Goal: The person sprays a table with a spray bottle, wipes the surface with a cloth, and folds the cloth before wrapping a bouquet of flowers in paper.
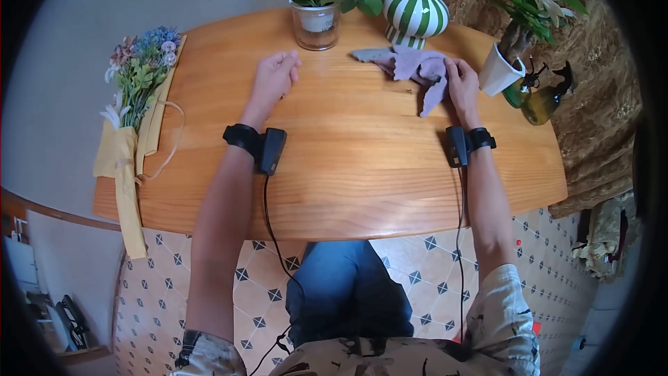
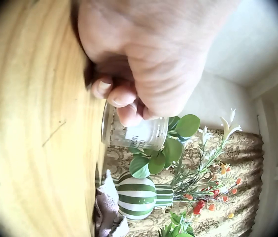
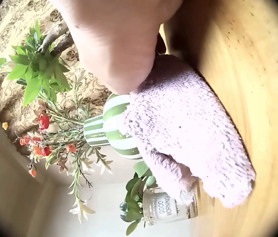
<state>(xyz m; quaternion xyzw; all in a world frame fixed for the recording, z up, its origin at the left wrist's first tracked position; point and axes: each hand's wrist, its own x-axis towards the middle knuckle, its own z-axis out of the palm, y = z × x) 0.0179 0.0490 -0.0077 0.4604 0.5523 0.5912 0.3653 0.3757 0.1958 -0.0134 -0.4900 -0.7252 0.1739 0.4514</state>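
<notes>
My left hand (image 1: pixel 273 82) rests at the left middle of the wooden table (image 1: pixel 334 188), short of the potted plant. In the left wrist view its fingers (image 2: pixel 121 95) are curled in beneath the thumb side, holding nothing. On the right, my right hand (image 1: pixel 463 87) grips the right end of a crumpled lilac cloth (image 1: pixel 417 66). Close up in the right wrist view, the fuzzy cloth (image 3: pixel 188 123) hangs in folds from the hand down to the tabletop; the gripping fingertips are hidden. The cloth's greyish far end reaches left, in front of a green-and-white striped vase (image 1: pixel 416 10).
A leafy plant in a clear pot (image 1: pixel 316 24) stands at the back edge. Near the right edge are a tilted white planter (image 1: pixel 499 73) and a greenish-brown spray bottle (image 1: pixel 543 103). A wrapped bouquet (image 1: pixel 136 87) lies along the left edge. Small dark crumbs (image 1: pixel 408 90) lie by the cloth.
</notes>
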